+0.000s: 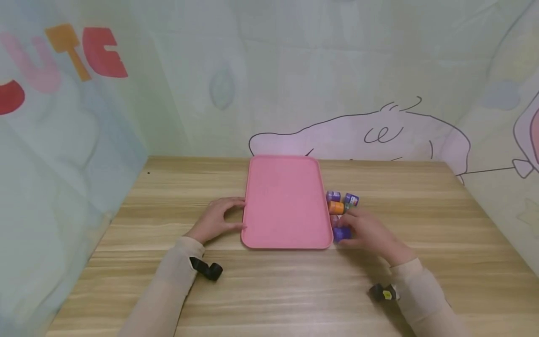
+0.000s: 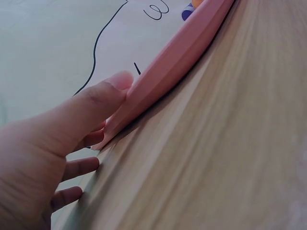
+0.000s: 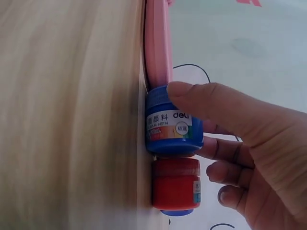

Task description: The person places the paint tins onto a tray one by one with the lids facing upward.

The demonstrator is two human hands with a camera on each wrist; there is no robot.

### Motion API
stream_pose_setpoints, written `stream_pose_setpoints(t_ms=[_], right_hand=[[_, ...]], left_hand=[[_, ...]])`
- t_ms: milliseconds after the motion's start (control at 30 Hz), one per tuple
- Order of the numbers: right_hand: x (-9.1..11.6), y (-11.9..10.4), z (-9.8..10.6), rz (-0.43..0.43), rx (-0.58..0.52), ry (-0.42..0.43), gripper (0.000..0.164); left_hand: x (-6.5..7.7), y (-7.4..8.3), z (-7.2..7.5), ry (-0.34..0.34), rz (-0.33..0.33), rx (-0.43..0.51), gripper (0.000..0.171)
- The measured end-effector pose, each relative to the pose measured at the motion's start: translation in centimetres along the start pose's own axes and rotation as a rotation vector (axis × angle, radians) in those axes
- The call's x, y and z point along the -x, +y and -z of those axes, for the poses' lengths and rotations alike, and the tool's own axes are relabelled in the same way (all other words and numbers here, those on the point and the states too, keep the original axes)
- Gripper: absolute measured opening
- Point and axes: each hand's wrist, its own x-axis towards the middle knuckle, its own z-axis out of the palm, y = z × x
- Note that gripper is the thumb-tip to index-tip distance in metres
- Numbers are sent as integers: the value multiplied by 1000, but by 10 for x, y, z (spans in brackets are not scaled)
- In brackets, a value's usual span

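Note:
A pink tray [image 1: 286, 201] lies on the wooden table. At its left edge is my left hand [image 1: 216, 217], thumb and fingers spread apart, their tips touching the rim; in the left wrist view the thumb [image 2: 108, 91] rests against the tray's side [image 2: 158, 81]. My right hand [image 1: 370, 231] is by the tray's right edge. It holds a blue paint jar [image 3: 172, 127], thumb on the lid and fingers behind, partly hidden. The jar lies on its side, lid toward the tray. A red paint jar [image 3: 175, 187] is just beyond it in the right wrist view.
More small jars lie beside the tray's right edge: an orange one [image 1: 336, 208], a purple one [image 1: 333, 196] and another purple one [image 1: 352, 199]. Behind the table hangs a printed cloth [image 1: 202, 93].

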Motion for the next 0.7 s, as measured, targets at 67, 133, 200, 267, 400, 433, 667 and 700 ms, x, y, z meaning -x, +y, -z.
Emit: stream_pose_setpoints(t_ms=[67,133,200,267,400,433,667,700], right_hand=[[-1,-1,-1,6,23,4,33],[-2,-2,-2,9,44,11,33],[-2,-3,-3,15,71,16,34],[-2,-5,-3,18,99,16,34],[-3,-7,-3,15,136,6,35],[-3,-7,-3,11,141,3,35],[-3,-9,-3,1,145,-5,37],[-3,-9,-3,2,143,-3,38]], left_hand=[[0,0,0,-3,6,-3,64],[1,0,0,-4,11,-4,63],[1,0,1,-6,5,-7,63],[0,0,1,-5,6,-3,62],[0,0,0,-1,-1,-2,61],[0,0,0,0,2,0,61],[1,0,0,-4,12,6,62],[0,0,0,-6,16,7,62]])
